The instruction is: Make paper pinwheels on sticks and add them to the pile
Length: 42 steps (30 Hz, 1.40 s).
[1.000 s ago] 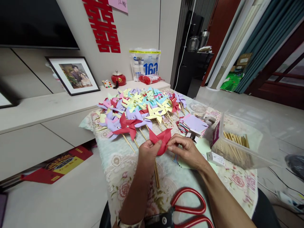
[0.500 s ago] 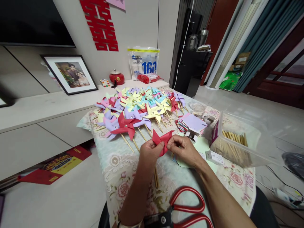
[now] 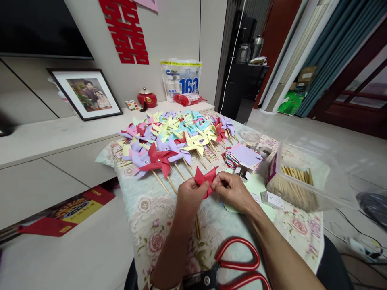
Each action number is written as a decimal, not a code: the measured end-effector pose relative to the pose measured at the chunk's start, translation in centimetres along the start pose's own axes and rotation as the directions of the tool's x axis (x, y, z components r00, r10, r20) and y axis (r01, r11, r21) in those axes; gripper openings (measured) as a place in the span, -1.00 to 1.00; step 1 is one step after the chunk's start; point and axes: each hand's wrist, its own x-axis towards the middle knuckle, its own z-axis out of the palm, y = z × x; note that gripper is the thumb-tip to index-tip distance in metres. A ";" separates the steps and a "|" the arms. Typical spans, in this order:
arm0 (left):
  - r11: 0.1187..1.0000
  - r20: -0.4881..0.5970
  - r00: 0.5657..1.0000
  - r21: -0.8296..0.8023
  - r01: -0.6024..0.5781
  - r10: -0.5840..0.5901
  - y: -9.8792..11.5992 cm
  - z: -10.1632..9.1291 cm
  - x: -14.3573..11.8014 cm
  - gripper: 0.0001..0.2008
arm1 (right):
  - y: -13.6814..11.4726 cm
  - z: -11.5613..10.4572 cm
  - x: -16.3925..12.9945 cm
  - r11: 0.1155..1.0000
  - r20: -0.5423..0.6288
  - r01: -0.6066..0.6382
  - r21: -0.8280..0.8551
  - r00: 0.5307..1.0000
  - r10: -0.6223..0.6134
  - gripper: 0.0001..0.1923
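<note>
Between my hands is a red paper pinwheel (image 3: pixel 205 176) with its blades folded in. My left hand (image 3: pixel 191 195) pinches it from the left, the thumb pressed over its middle. With thumb and fingertips, my right hand (image 3: pixel 231 189) grips the pinwheel's right edge. Finished pinwheels on sticks lie piled beyond my hands, with a red pinwheel (image 3: pixel 159 160) at the front. Wooden sticks (image 3: pixel 198 227) lie under my left wrist. Red-handled scissors (image 3: pixel 238 262) rest near the table's front edge, between my forearms.
To the right stand a stack of coloured paper squares (image 3: pixel 243 155), a small open box (image 3: pixel 243 171), a small white box (image 3: pixel 271 199) and a clear plastic bin (image 3: pixel 329 197) holding wooden sticks. A floral cloth (image 3: pixel 145 229) covers the table. A white cabinet (image 3: pixel 54 145) runs along the wall behind.
Both hands keep their pinch on the red pinwheel, whose right blade looks drawn in slightly. The whole view has shifted a little; the other things stay put.
</note>
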 end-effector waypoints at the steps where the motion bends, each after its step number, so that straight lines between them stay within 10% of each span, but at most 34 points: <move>1: 1.000 -0.005 1.000 0.022 -0.011 0.011 -0.3 0.0 0.1 -0.80 | 0.0 0.0 0.0 1.000 0.000 0.000 -0.001 1.000 0.000 -0.89; 32: 1.000 -0.025 0.999 0.019 -0.024 0.024 -1.5 0.1 0.6 -0.77 | -0.2 -0.1 0.0 0.990 0.040 -0.115 0.086 0.993 0.112 -0.82; 39: 0.996 0.057 0.995 -0.014 0.086 -0.085 1.5 -0.3 -0.9 -0.72 | 0.3 -1.1 0.2 0.941 -0.336 0.102 0.322 0.942 0.013 -0.73; 42: 0.991 0.165 0.979 0.079 0.106 -0.118 2.7 -0.8 -1.0 -0.79 | 0.4 -1.5 0.2 0.900 -0.291 0.137 0.414 0.957 -0.012 -0.55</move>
